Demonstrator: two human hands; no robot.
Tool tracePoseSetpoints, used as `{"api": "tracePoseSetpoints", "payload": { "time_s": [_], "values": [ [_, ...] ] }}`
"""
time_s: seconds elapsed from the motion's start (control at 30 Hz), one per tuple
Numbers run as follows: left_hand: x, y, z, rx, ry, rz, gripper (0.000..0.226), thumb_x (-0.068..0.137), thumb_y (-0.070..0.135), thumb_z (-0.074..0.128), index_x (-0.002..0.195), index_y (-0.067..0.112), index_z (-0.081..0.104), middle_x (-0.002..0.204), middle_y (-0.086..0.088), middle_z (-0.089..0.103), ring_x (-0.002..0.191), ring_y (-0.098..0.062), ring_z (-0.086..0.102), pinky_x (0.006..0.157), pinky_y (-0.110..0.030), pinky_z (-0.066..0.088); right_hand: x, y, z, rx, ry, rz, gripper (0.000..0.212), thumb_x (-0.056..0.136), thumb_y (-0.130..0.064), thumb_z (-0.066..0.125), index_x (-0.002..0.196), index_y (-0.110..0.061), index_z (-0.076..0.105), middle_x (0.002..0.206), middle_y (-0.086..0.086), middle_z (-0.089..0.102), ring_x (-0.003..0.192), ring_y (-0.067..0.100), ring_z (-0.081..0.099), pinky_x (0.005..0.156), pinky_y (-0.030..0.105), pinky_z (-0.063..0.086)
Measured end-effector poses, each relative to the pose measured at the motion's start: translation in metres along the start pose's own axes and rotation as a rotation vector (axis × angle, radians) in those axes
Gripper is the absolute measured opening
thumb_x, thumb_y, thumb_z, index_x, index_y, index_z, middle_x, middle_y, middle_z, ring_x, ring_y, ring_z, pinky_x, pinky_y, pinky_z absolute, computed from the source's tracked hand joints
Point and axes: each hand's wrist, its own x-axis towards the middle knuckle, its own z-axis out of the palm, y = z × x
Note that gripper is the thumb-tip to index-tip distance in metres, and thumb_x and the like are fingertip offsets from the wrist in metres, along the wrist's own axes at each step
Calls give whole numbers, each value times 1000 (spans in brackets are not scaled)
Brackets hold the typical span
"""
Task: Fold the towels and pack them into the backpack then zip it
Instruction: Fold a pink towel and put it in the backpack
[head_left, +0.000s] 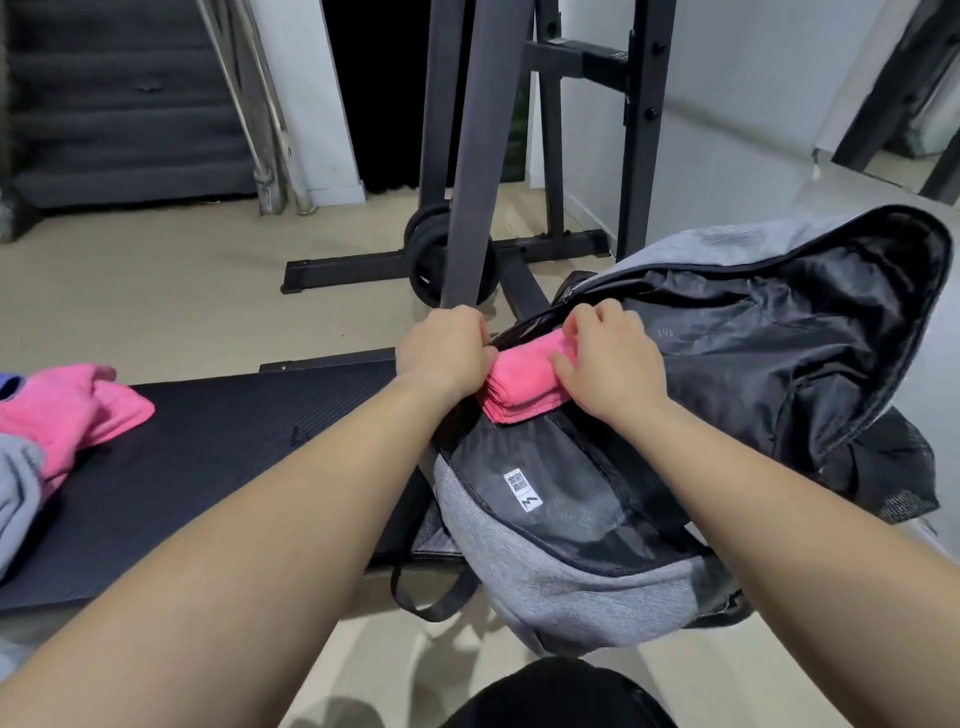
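Gym tabletop (234, 441): your right grip (608, 364) clasps a folded pink towel (522, 384) at the open backpack (571, 587), left grip (441, 358) apparently holding its rim; crumpled towels (72, 410) unfolded, zip undone.

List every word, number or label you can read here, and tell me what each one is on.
"196": faint, on the black lining of the backpack's open flap; the reading is uncertain.
White label on the backpack's inner mesh panel: the printed lines are too small to read; a black zigzag mark sits at its lower end.
Nothing else is legible.
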Motion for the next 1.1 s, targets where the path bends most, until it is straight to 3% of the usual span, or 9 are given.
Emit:
{"api": "tracePoseSetpoints", "payload": {
  "time_s": [0.07,0.13,0.27,0.4,0.63,0.8,0.87,0.97,1.1],
  "values": [
    [0,-1,0,-53,20,-33,11,87,27,64,96,29,70,106,-7,70,101,-35,64,81,-39,54,-8,-6,-3,12,-98,-17,50,87,-62,55,116,-22,57,121,7,47,115,34,46,90,45,47],
    [1,-2,-1,-88,47,-40,11,88,27,63,95,31,71,105,-6,71,101,-34,64,80,-38,54,-12,-8,-1,41,-260,27,74,76,-79,53,127,-25,53,129,7,46,120,36,46,96,46,45],
    [5,-4,-7,-122,80,-36,9,89,27,64,88,33,71,101,-1,72,99,-30,65,78,-35,52,-14,-12,13,139,-339,43,96,76,-80,55,142,-13,37,144,17,42,127,40,48,101,45,42],
    [6,-6,-11,-162,87,-44,9,87,28,67,82,35,70,97,1,73,99,-29,65,81,-38,55,-18,-18,25,161,-413,30,119,70,-88,50,148,-2,22,155,21,27,141,46,23,112,55,33],
    [6,-4,-10,-150,69,-20,9,85,28,68,80,34,72,95,2,74,98,-28,65,79,-36,55,-11,-19,32,139,-409,4,109,86,-69,57,154,-1,5,162,25,-5,148,51,-3,120,57,17],
    [5,-3,-10,-71,36,-12,18,90,25,62,101,34,73,109,0,72,106,-30,64,76,-33,49,13,-18,37,80,-450,-8,113,87,-73,48,155,1,-3,161,31,-9,148,52,-8,122,57,9],
    [7,-4,-7,-75,-33,1,23,89,30,62,111,32,68,114,0,70,110,-29,63,84,-36,52,10,-19,35,53,-481,-15,115,87,-77,45,157,-3,-8,162,27,-15,148,51,-12,123,55,7],
    [9,-3,0,-100,-167,9,56,84,45,69,135,29,53,126,-2,64,117,-28,59,96,-42,50,3,-14,32,10,-519,-51,119,82,-84,40,157,-11,-15,164,17,-22,149,44,-20,123,51,2],
    [12,-2,7,-63,-179,27,59,84,46,72,138,35,51,125,-2,64,116,-28,60,95,-44,51,5,-3,34,6,-563,-72,113,81,-85,40,157,-24,-17,164,5,-24,151,33,-21,125,48,0]
  ]
}}
